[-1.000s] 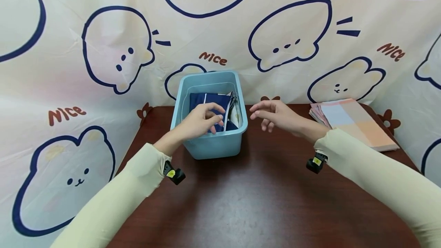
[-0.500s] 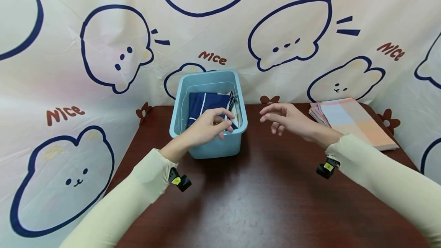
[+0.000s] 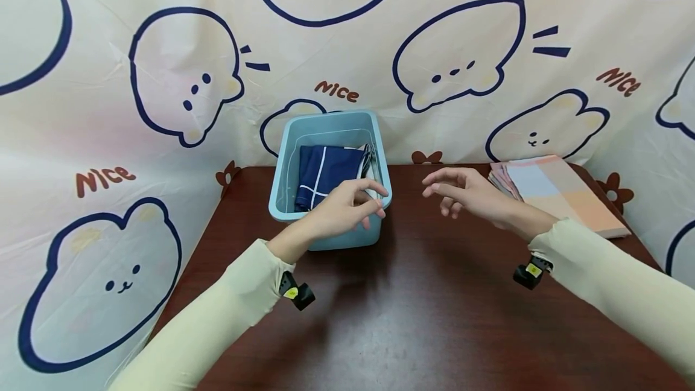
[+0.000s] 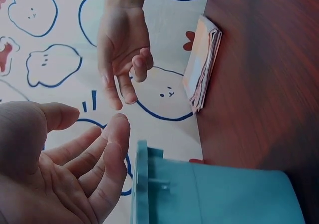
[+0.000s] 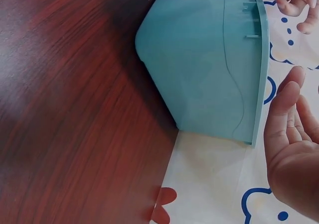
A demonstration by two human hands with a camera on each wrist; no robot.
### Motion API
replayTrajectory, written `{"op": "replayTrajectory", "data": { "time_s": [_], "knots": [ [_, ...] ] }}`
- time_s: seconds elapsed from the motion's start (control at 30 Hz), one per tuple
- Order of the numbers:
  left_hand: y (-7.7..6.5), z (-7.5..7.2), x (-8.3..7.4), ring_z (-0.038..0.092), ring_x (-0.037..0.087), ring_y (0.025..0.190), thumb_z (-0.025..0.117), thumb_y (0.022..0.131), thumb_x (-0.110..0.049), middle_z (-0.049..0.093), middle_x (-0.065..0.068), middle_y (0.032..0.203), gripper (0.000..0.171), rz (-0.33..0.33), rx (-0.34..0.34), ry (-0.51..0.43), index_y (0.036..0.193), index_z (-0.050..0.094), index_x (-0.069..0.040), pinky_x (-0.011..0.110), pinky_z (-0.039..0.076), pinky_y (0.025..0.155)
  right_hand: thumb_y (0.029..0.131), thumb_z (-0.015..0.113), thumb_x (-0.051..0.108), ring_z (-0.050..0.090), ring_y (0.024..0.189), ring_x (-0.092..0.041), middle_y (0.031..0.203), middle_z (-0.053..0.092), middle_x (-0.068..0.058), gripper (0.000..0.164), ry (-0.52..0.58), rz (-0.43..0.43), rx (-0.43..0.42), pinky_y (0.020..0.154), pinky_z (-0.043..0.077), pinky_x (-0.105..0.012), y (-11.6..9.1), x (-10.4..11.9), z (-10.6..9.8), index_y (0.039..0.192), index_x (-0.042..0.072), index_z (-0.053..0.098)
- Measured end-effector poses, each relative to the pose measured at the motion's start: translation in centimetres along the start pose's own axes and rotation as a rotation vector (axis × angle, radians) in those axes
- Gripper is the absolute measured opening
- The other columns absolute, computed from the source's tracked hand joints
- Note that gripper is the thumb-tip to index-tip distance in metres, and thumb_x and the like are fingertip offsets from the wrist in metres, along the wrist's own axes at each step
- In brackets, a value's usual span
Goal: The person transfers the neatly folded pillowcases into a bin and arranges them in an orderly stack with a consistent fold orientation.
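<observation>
A light blue plastic bin (image 3: 278, 192) stands at the back of the table. Inside it lies a folded navy cloth with white lines (image 3: 331, 168), beside lighter folded fabric along the right wall. My left hand (image 3: 347, 207) hovers over the bin's front right rim, fingers loosely bent and holding nothing. To the right of the bin, my right hand (image 3: 472, 195) hangs above the table, relaxed, with nothing in it. In the left wrist view the palm of the left hand (image 4: 75, 169) faces the right hand (image 4: 124, 45), with the bin's wall (image 4: 239, 194) below.
A folded stack of peach and pale checked cloth (image 3: 570, 195) lies at the table's back right corner. The dark reddish-brown table (image 3: 412, 306) reaches toward the person. A cartoon-printed curtain (image 3: 347, 53) hangs close behind and at both sides.
Both hands have moved right and slightly toward the person. The left hand has drifted from over the cloth to the bin's front right rim, uncovering more of the navy cloth.
</observation>
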State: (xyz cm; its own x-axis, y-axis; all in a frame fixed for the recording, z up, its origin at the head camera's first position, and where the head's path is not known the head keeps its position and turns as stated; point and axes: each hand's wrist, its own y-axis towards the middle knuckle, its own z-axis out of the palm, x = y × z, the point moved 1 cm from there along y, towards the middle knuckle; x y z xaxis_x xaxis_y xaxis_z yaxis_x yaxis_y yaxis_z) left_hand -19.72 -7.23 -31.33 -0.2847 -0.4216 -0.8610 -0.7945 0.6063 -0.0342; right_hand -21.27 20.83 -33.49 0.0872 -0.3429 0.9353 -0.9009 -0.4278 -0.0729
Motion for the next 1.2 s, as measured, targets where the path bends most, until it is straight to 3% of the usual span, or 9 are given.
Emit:
{"op": "replayTrajectory", "data": {
  "time_s": [0.23, 0.57, 1.0, 1.2],
  "knots": [
    [0.2, 0.8, -0.2, 0.067, 0.042, 0.078, 0.052, 0.104, -0.015, 0.075, 0.013, 0.101, 0.027, -0.001, 0.021, 0.003, 0.129, 0.060, -0.008, 0.026, 0.049, 0.056, 0.106, 0.055, 0.028, 0.065, 0.068, -0.014, 0.105, 0.073, 0.008, 0.036, -0.015, 0.030, -0.007, 0.062, 0.057, -0.029, -0.8, -0.3, -0.6, 0.130, 0.002, 0.058],
    [0.8, 2.2, -0.7, 0.067, 0.021, 0.069, 0.052, 0.104, -0.014, 0.075, 0.014, 0.103, 0.029, -0.003, 0.069, -0.002, 0.132, 0.056, -0.010, 0.030, 0.054, 0.068, 0.105, 0.056, 0.030, 0.066, 0.069, -0.017, 0.105, 0.074, 0.009, 0.037, -0.075, 0.060, -0.022, 0.064, 0.058, -0.031, -1.5, -1.1, -2.0, 0.131, 0.004, 0.058],
    [1.3, 4.2, -1.0, 0.067, 0.018, 0.068, 0.052, 0.104, -0.013, 0.075, 0.013, 0.106, 0.026, 0.001, 0.118, -0.006, 0.128, 0.058, -0.009, 0.026, 0.051, 0.059, 0.106, 0.055, 0.026, 0.067, 0.070, -0.018, 0.108, 0.073, 0.005, 0.037, -0.124, 0.062, -0.023, 0.063, 0.059, -0.032, -2.1, -2.0, -3.2, 0.134, 0.001, 0.057],
    [1.4, 5.3, -1.0, 0.065, 0.017, 0.067, 0.054, 0.103, -0.013, 0.075, 0.016, 0.107, 0.025, -0.003, 0.129, -0.037, 0.128, 0.059, -0.009, 0.025, 0.050, 0.056, 0.106, 0.054, 0.026, 0.068, 0.070, -0.019, 0.105, 0.073, 0.010, 0.038, -0.110, 0.073, -0.027, 0.063, 0.058, -0.031, -2.5, -3.1, -3.4, 0.133, -0.001, 0.056]
  ]
}}
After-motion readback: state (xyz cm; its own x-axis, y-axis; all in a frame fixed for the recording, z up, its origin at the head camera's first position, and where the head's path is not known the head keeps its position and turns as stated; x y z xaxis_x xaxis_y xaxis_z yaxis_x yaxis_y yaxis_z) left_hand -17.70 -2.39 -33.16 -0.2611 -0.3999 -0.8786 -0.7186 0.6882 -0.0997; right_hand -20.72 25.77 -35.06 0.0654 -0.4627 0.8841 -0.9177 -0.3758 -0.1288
